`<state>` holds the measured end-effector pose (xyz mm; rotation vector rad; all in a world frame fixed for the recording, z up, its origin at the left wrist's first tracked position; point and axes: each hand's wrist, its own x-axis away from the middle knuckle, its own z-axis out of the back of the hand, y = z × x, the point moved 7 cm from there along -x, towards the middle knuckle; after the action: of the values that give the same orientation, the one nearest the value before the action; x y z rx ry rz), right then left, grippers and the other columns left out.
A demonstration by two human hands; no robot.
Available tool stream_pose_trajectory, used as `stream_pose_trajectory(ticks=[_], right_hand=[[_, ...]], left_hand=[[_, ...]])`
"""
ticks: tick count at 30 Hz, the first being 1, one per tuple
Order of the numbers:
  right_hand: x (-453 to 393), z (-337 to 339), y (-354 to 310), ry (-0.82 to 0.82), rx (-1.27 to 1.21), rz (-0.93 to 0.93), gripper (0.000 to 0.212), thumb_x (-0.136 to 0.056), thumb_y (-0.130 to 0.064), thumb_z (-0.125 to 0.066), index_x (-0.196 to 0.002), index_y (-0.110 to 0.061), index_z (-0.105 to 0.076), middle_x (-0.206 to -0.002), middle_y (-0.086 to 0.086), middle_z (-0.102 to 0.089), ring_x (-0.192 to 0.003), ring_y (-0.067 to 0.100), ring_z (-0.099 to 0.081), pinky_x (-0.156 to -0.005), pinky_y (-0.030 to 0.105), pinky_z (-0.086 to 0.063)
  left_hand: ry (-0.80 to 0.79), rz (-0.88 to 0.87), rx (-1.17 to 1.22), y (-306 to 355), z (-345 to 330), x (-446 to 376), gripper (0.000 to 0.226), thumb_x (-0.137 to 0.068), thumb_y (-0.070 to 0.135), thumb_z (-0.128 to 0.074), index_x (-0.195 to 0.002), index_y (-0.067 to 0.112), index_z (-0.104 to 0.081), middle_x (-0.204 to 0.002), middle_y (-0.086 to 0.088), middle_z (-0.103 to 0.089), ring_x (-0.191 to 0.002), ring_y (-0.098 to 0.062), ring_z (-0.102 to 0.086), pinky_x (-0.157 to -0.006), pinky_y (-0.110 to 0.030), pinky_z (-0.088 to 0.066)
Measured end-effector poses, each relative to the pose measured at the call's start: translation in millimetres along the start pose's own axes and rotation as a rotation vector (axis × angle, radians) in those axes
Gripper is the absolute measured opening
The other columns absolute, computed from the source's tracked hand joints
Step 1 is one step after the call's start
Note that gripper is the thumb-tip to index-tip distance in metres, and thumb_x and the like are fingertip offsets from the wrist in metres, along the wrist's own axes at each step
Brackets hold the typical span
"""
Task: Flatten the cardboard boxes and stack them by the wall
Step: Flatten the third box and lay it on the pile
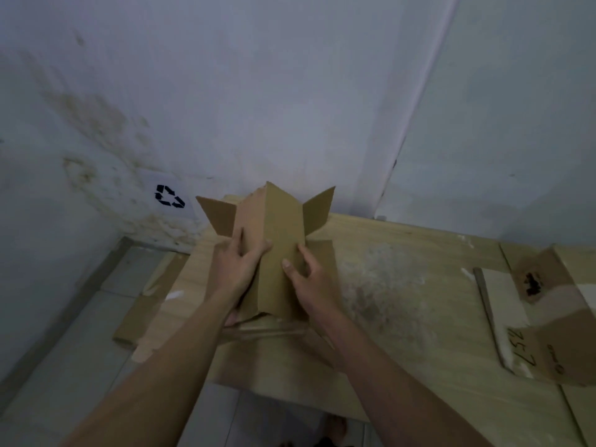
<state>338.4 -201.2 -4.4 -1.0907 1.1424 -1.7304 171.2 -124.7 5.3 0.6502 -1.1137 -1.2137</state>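
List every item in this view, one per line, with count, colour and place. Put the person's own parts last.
cardboard box: one, brown, flaps splayed, held above the board near the wall
flattened cardboard: several pieces, brown, lying at right, one with handwriting
wooden board: one, pale, on the floor by the wall
recycling symbol: one, black, on the wall at left
wall: white, stained at left
floor tiles: grey, lower left
left hand: grips the box
right hand: grips the box

You hold a brown box point(274, 243) in the middle of the frame, your left hand point(237, 267) and right hand point(306, 279) gripping its sides, flaps sticking up.
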Motion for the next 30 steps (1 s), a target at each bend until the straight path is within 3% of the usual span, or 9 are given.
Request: stream_pose_trajectory(ticks=[6,12,15,19,22,24,26,28,30], right_hand=[[-4,55,-9,0.235,0.025,0.036,0.06,-0.092,-0.043,-0.066,-0.147,-0.026,-0.047,-0.15,-0.003,-0.048,-0.134,0.016,-0.046,-0.113,0.042,-0.039],[12,80,-3,0.14,0.1,-0.076,0.115,-0.064,-0.09,-0.055,-0.157,-0.028,-0.027,-0.159,-0.004,-0.033,-0.141,0.019,-0.038,-0.114,0.043,-0.035],[16,79,-18,0.118,0.18,-0.06,0.119,-0.057,-0.093,-0.059,-0.154,-0.031,-0.031,-0.157,-0.005,-0.034,-0.14,0.018,-0.038,-0.112,0.046,-0.038],[25,94,-56,0.272,0.341,0.176,0.075,-0.079,-0.04,-0.072,-0.147,-0.026,-0.043,-0.141,-0.008,-0.049,-0.124,0.018,-0.054,-0.098,0.039,-0.05],[33,109,-94,0.498,0.994,0.276,0.066,-0.086,-0.013,-0.064,-0.148,-0.014,-0.039,-0.154,0.008,-0.038,-0.139,0.031,-0.04,-0.114,0.054,-0.034],[25,105,-97,0.378,1.352,0.155,0.048,-0.09,-0.014,-0.057,-0.137,-0.007,-0.05,-0.163,0.019,-0.019,-0.151,0.034,-0.015,-0.122,0.058,-0.005],[20,89,-80,0.138,1.42,0.076,0.046,-0.09,-0.025,-0.061,-0.132,-0.009,-0.055,-0.162,0.021,-0.019,-0.152,0.034,-0.012,-0.122,0.057,-0.001],[20,58,-46,-0.115,1.344,0.108,0.073,-0.088,-0.052,-0.061,-0.146,-0.012,-0.04,-0.163,0.018,-0.017,-0.151,0.033,-0.012,-0.122,0.056,-0.005],[24,32,-6,-0.257,1.278,0.1,0.11,-0.08,-0.075,-0.055,-0.159,-0.015,-0.008,-0.166,0.015,0.006,-0.153,0.033,0.005,-0.122,0.057,-0.003]], left_hand=[[-0.111,0.009,0.067,34,-52,0,0.114,-0.047,0.09,-0.067,-0.147,0.051,-0.027,-0.148,0.0,-0.046,-0.123,-0.024,-0.054,-0.1,-0.047,-0.048],[-0.177,-0.031,-0.138,47,-93,17,0.118,-0.055,0.095,-0.051,-0.154,0.043,-0.014,-0.157,-0.009,-0.024,-0.141,-0.034,-0.029,-0.113,-0.056,-0.029],[-0.171,-0.038,-0.175,49,-82,11,0.117,-0.059,0.093,-0.054,-0.155,0.04,-0.015,-0.159,-0.004,-0.019,-0.144,-0.032,-0.024,-0.115,-0.058,-0.023],[-0.213,-0.026,-0.038,41,-69,7,0.115,-0.057,0.091,-0.059,-0.152,0.035,-0.026,-0.155,0.003,-0.032,-0.137,-0.025,-0.039,-0.11,-0.053,-0.036],[-0.176,-0.078,0.056,51,-51,7,0.081,-0.077,0.076,-0.051,-0.141,0.026,-0.049,-0.131,0.006,-0.059,-0.117,-0.018,-0.057,-0.1,-0.047,-0.048],[-0.125,-0.099,0.041,62,-33,5,0.069,-0.081,0.064,-0.049,-0.133,0.019,-0.058,-0.123,0.003,-0.064,-0.11,-0.02,-0.06,-0.096,-0.044,-0.049],[-0.046,-0.129,-0.057,70,-13,-2,0.043,-0.085,0.045,-0.051,-0.108,0.013,-0.068,-0.101,-0.002,-0.067,-0.095,-0.024,-0.061,-0.08,-0.034,-0.051],[0.052,-0.179,-0.318,74,8,-8,0.012,-0.083,0.024,-0.057,-0.083,0.013,-0.062,-0.075,-0.001,-0.058,-0.08,-0.028,-0.061,-0.057,-0.027,-0.041],[0.101,-0.187,-0.561,70,22,-6,0.016,-0.08,0.021,-0.066,-0.091,0.012,-0.059,-0.078,0.0,-0.057,-0.079,-0.027,-0.06,-0.05,-0.025,-0.036]])
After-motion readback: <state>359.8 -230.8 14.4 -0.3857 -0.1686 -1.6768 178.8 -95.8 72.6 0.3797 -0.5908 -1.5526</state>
